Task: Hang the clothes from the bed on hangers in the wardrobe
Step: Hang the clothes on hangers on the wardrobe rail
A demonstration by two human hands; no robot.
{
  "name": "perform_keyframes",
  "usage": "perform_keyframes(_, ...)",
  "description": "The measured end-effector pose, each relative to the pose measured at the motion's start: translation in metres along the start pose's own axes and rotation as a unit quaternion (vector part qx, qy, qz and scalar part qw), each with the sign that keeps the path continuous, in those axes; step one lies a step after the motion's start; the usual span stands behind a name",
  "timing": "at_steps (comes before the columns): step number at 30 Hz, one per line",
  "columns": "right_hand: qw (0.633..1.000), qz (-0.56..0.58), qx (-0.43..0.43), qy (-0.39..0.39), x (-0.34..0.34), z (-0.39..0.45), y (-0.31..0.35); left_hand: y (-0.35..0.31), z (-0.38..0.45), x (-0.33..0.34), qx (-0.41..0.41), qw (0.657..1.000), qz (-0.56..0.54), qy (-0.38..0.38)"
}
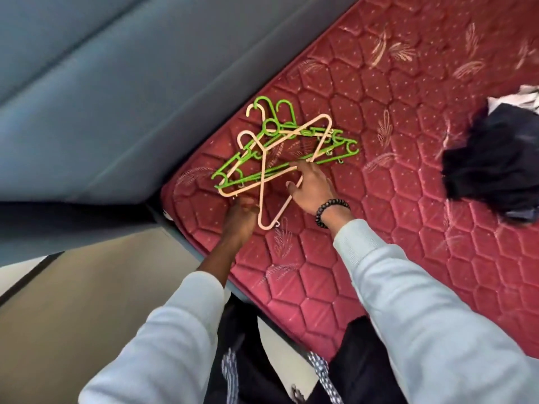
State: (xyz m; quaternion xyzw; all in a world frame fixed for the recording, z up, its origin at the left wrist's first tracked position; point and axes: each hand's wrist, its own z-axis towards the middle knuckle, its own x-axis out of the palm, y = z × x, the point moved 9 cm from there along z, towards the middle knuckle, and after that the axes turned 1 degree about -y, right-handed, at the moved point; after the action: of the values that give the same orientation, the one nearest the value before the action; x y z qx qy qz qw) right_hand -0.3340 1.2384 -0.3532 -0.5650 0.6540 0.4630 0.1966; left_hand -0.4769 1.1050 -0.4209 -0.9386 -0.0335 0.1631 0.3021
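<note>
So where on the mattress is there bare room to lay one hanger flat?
The widest bare patch of the mattress lies between the hanger pile and the dark clothes. The strip in front of the right hand, toward the near edge, is also bare. The corner by the grey headboard is crowded: tangled hangers and both hands, with the left hand at the pile's near edge.

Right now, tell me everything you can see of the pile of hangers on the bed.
The pile of hangers is a loose tangle of thin plastic hangers, several bright green and a few pale peach, crossed at odd angles with hooks mostly pointing toward the grey headboard. It lies flat near the corner of the red quilted mattress. The left hand grips a peach hanger's lower end; the right hand rests its fingers on the pile.
</note>
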Motion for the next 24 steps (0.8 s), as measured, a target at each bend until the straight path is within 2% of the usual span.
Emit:
perform_keyframes(5, 0.998, -0.007, -0.049, -0.027, 0.001, 0.030, 0.015, -0.026, 0.014, -0.002, 0.048, 0.998, -0.029, -0.016)
perform_keyframes(7, 0.997, -0.031, -0.073, -0.026, 0.012, 0.047, 0.015, -0.021, 0.023, -0.002, 0.064, 0.996, -0.028, -0.052)
perform_keyframes(13, 0.983, -0.072, -0.163, -0.039, 0.067, 0.094, -0.001, 0.054, 0.050, 0.035, 0.049, 0.985, -0.094, -0.138)
perform_keyframes(15, 0.972, -0.065, -0.214, -0.074, 0.085, 0.103, -0.006, 0.071, 0.054, 0.051, 0.086, 0.970, -0.086, -0.210)
perform_keyframes(18, 0.941, -0.078, -0.284, -0.165, 0.101, 0.106, -0.017, 0.077, 0.054, 0.060, 0.109, 0.929, 0.029, -0.353)
perform_keyframes(20, 0.925, -0.080, -0.314, -0.196, 0.110, 0.104, -0.027, 0.075, 0.050, 0.067, 0.122, 0.904, 0.059, -0.406)
perform_keyframes(22, 0.923, -0.055, -0.331, -0.189, 0.112, 0.104, -0.031, 0.078, 0.054, 0.070, 0.141, 0.891, 0.070, -0.427)
perform_keyframes(24, 0.930, -0.012, -0.341, -0.137, 0.106, 0.100, -0.031, 0.079, 0.052, 0.068, 0.158, 0.891, 0.042, -0.424)
